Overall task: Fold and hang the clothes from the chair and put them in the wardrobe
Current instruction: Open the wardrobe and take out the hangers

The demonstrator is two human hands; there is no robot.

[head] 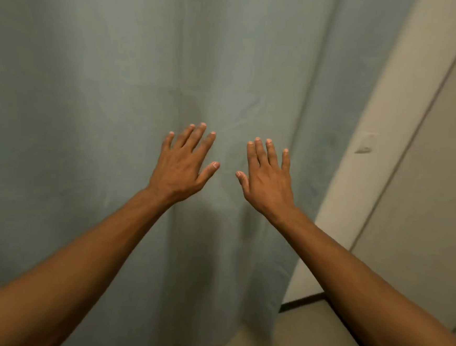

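**Both hands spread in front of the hanging cloth**

A grey-green curtain hangs straight ahead of me, behind both my hands and reaching far past them to the left, above and below. It falls in long soft vertical folds, with one seam-like crease running down just behind my left hand. The clothes, the chair and the wardrobe itself do not show from here, so I cannot tell where they lie relative to my hands.

To the right of my right hand stands a pale beige wall, well apart from my fingers, with a darker line running down it and a small scuffed mark level with my fingertips. Below my right forearm lies a strip of beige floor, where the cloth's lower edge ends.

My left hand is raised with its back toward me, fingers straight and fanned, thumb out to the side. My right hand mirrors it, near it but not touching. Neither holds anything. Whether my fingertips touch the cloth I cannot tell.
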